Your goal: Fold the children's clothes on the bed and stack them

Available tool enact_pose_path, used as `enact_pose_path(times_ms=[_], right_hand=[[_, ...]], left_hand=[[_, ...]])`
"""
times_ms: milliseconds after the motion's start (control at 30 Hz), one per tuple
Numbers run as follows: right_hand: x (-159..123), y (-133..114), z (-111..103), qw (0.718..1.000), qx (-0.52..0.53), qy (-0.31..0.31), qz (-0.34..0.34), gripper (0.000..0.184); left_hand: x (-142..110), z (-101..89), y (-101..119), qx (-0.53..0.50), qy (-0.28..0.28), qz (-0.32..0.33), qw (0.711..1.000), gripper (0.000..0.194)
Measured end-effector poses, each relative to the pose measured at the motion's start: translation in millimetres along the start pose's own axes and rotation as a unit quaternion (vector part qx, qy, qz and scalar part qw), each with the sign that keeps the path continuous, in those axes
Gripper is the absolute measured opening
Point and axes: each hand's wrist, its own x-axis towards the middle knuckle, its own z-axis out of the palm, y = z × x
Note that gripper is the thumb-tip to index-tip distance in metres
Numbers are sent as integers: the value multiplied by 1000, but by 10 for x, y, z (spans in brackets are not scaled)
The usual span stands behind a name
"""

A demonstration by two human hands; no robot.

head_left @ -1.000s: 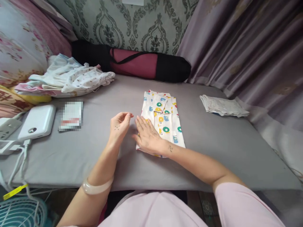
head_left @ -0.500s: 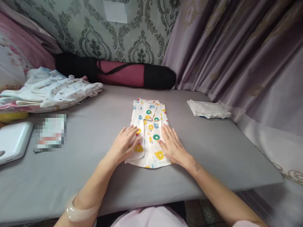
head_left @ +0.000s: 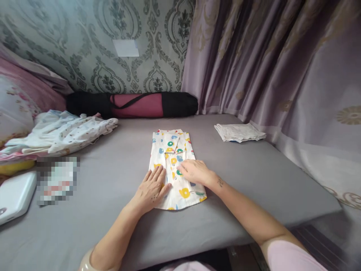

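Observation:
A small white button-up shirt [head_left: 184, 192] with yellow, blue and green prints lies in front of me, its sides and sleeves folded inward and its collar end away from me. My left hand [head_left: 152, 188] rests flat on its lower left side, fingers stretched and palm down. On the right side of the shirt, my right hand [head_left: 196, 172] is closed, with its fingers bent inward against the cloth. Its fingertips point left toward the buttons, and the cloth beneath the palm is hidden.
A grey sheet [head_left: 239, 180] covers the surface. Rumpled clothes [head_left: 70, 130] lie at the left, above a blurred packet [head_left: 58, 180] and a white power bank [head_left: 18, 195]. Folded cloth [head_left: 239, 132] sits right. A long black-and-maroon bag [head_left: 138, 105] lies along the wall, beside a purple curtain [head_left: 225, 56].
My right hand went from smoothing the shirt's left side to its right edge, then curled inward over the cloth. My left hand came down flat on the left side. The camera view tilted up.

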Motion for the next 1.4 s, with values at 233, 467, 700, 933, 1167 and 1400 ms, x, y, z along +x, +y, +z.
enact_pose_path(times_ms=[233, 467, 700, 933, 1167, 1400], right_hand=[[631, -34, -55, 997, 12, 70, 34, 41], [1281, -47, 106, 997, 40, 69, -25, 55], [1572, -14, 326, 997, -3, 71, -4, 63], [1703, 40, 164, 999, 31, -24, -1, 63], [1810, 138, 269, 992, 30, 95, 76, 66], [1710, 309, 177, 988, 140, 52, 46, 69]], left_hand=[[14, -10, -11, -5, -19, -3, 1000, 67], [12, 34, -16, -12, 0, -2, 1000, 66], [2, 46, -4, -5, 8, 4, 1000, 66], [7, 13, 12, -8, -7, -2, 1000, 68], [15, -38, 15, -11, -28, -2, 1000, 69], [18, -99, 14, -4, -66, -9, 998, 70]])
